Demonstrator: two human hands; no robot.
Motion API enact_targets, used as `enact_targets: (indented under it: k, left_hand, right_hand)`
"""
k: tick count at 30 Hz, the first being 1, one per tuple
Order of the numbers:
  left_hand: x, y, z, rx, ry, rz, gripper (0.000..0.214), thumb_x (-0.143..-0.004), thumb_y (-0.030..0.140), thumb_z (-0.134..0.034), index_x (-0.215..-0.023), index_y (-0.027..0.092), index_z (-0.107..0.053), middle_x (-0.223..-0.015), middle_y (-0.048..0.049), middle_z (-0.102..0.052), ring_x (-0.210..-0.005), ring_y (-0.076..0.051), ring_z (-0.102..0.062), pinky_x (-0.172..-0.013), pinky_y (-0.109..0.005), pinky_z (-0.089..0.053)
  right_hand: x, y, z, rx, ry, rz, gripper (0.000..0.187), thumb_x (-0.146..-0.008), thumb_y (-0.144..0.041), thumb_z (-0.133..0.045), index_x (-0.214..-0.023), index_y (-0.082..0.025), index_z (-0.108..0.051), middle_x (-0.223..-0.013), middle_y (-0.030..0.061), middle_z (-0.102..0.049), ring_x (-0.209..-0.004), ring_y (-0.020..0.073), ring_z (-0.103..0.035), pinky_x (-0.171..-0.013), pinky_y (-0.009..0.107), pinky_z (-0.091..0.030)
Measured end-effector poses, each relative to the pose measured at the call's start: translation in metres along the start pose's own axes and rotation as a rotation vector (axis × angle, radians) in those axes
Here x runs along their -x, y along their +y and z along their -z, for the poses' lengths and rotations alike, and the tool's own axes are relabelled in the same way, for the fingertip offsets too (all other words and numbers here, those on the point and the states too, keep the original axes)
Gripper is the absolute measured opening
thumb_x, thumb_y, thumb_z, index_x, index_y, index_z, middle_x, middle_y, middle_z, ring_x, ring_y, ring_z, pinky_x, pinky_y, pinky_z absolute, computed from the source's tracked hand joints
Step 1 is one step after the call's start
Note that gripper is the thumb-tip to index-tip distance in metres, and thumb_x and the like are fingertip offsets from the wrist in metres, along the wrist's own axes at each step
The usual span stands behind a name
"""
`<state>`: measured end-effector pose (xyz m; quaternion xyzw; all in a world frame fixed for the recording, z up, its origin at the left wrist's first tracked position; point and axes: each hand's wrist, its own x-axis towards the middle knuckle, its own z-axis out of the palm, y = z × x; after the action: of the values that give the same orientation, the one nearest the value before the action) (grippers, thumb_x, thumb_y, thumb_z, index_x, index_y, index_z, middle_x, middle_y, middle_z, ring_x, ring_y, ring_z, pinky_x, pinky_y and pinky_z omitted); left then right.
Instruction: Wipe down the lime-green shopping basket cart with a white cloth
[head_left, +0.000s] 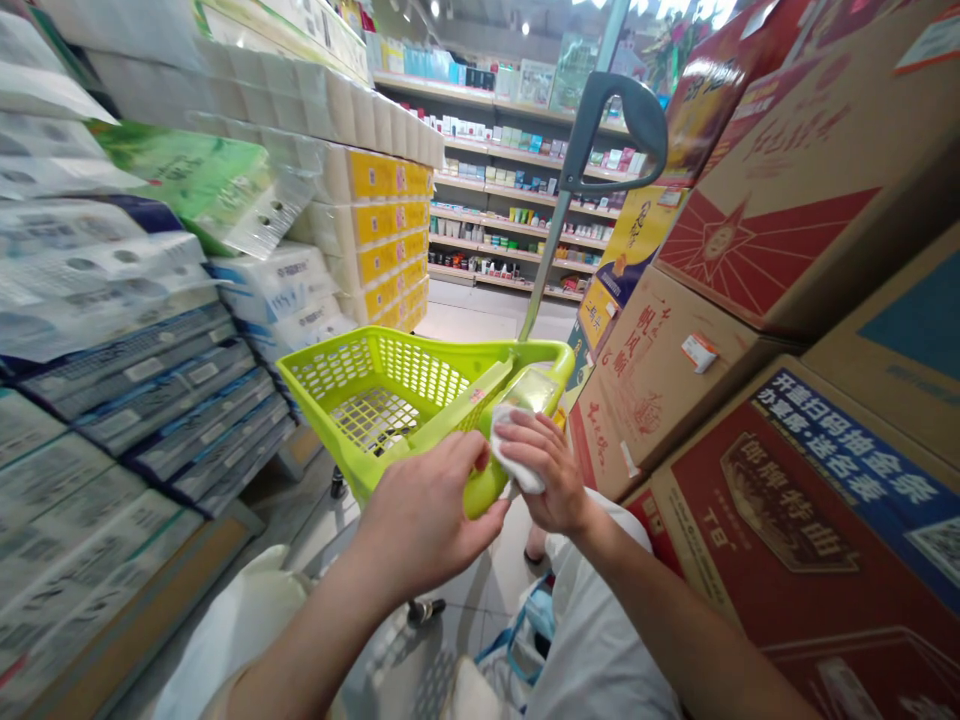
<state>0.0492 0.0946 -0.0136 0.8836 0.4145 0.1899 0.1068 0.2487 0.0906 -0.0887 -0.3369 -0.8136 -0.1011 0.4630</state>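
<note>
A lime-green rolling shopping basket (330, 378) with perforated sides and a grid floor stands in front of me. My left hand (427, 495) is closed around the basket's near rim, thumb below and fingers curled above. Pressed flat to the rim just right of it, my right hand (544, 465) holds a white cloth (517, 462), bunched under its fingers. Beyond my right hand lies a clear, shiny panel (531, 390) on the basket's end. From that end a metal pole rises to a dark grey handle (577, 150).
Stacked paper-goods packs (165, 380) line the left side. Printed cartons (817, 480) are piled close on the right. Shelves (510, 180) of small boxed goods stand at the back. A blue-and-white bag (529, 625) lies low by my legs.
</note>
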Motion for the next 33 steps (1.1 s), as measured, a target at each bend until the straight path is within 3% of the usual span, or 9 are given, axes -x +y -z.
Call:
enact_targets:
  k: [2,5,8,10,15,18,23,29,33]
  left_hand:
    - [0.001,0.000,0.000,-0.006,0.000,-0.001,0.021,-0.079,0.041,-0.058,-0.088,0.025,-0.048,-0.088,-0.0005,-0.064,-0.072,-0.019,-0.060,-0.060,-0.029,-0.037]
    - [0.002,0.001,0.001,-0.021,-0.005,0.006,0.021,-0.079,0.041,-0.058,-0.090,0.025,-0.049,-0.089,-0.0007,-0.064,-0.073,-0.019,-0.060,-0.059,-0.029,-0.036]
    - [0.002,0.002,0.002,-0.026,-0.010,0.018,0.022,-0.078,0.041,-0.059,-0.091,0.025,-0.051,-0.089,-0.0007,-0.064,-0.073,-0.019,-0.060,-0.059,-0.029,-0.036]
    - [0.002,0.004,0.002,-0.022,-0.014,0.016,0.022,-0.078,0.041,-0.059,-0.091,0.025,-0.051,-0.089,-0.0007,-0.064,-0.073,-0.019,-0.060,-0.059,-0.029,-0.037]
    - [0.003,0.005,0.003,-0.024,-0.025,0.000,0.021,-0.080,0.040,-0.057,-0.092,0.025,-0.050,-0.089,-0.0012,-0.063,-0.074,-0.020,-0.060,-0.061,-0.031,-0.040]
    - [0.003,0.005,0.004,-0.033,-0.027,-0.005,0.020,-0.080,0.041,-0.056,-0.091,0.025,-0.050,-0.090,-0.0015,-0.064,-0.075,-0.021,-0.061,-0.061,-0.031,-0.040]
    - [0.004,0.005,0.003,-0.029,-0.034,-0.015,0.021,-0.080,0.041,-0.056,-0.091,0.025,-0.049,-0.091,-0.0014,-0.064,-0.076,-0.021,-0.061,-0.062,-0.032,-0.040]
    - [0.004,0.005,0.003,-0.038,-0.022,-0.024,0.020,-0.081,0.042,-0.056,-0.089,0.025,-0.048,-0.090,-0.0012,-0.064,-0.074,-0.020,-0.060,-0.061,-0.032,-0.038]
    - [0.004,0.005,0.004,-0.041,-0.017,-0.019,0.019,-0.081,0.041,-0.055,-0.089,0.025,-0.048,-0.089,-0.0010,-0.064,-0.074,-0.020,-0.060,-0.061,-0.032,-0.038]
  right_hand:
    - [-0.002,0.023,0.006,-0.008,0.042,-0.039,0.034,-0.095,-0.024,-0.046,-0.127,-0.026,-0.054,-0.129,0.0075,-0.065,-0.130,0.0237,-0.053,-0.114,0.049,-0.036]
    - [-0.008,0.060,0.014,-0.036,0.212,-0.294,0.029,-0.097,-0.028,-0.043,-0.121,-0.023,-0.059,-0.124,0.0100,-0.066,-0.123,0.0244,-0.058,-0.109,0.049,-0.041]
    - [-0.012,0.070,0.017,-0.030,0.275,-0.509,0.031,-0.098,-0.034,-0.043,-0.119,-0.022,-0.061,-0.122,0.0109,-0.066,-0.117,0.0248,-0.062,-0.102,0.046,-0.047]
    - [-0.015,0.055,0.015,-0.024,0.221,-0.470,0.030,-0.097,-0.032,-0.045,-0.120,-0.022,-0.061,-0.123,0.0098,-0.066,-0.121,0.0245,-0.059,-0.106,0.046,-0.044]
    - [-0.025,0.008,0.015,-0.048,-0.083,-0.124,0.031,-0.094,-0.025,-0.048,-0.122,-0.025,-0.059,-0.130,0.0070,-0.064,-0.130,0.0224,-0.054,-0.116,0.047,-0.031]
    - [-0.033,0.023,0.021,-0.106,-0.130,-0.132,0.028,-0.095,-0.027,-0.047,-0.119,-0.025,-0.061,-0.129,0.0072,-0.065,-0.125,0.0214,-0.057,-0.112,0.044,-0.037]
    - [-0.043,0.065,0.030,-0.091,-0.013,-0.493,0.030,-0.098,-0.036,-0.042,-0.115,-0.023,-0.064,-0.116,0.0071,-0.070,-0.110,0.0218,-0.065,-0.097,0.038,-0.050]
    - [-0.060,0.032,0.027,-0.127,-0.295,-0.168,0.027,-0.095,-0.025,-0.049,-0.119,-0.023,-0.061,-0.123,0.0068,-0.067,-0.125,0.0218,-0.056,-0.110,0.042,-0.039]
    - [-0.066,0.048,0.031,-0.135,-0.321,-0.200,0.025,-0.097,-0.029,-0.046,-0.115,-0.024,-0.063,-0.119,0.0055,-0.069,-0.113,0.0202,-0.062,-0.100,0.038,-0.046]
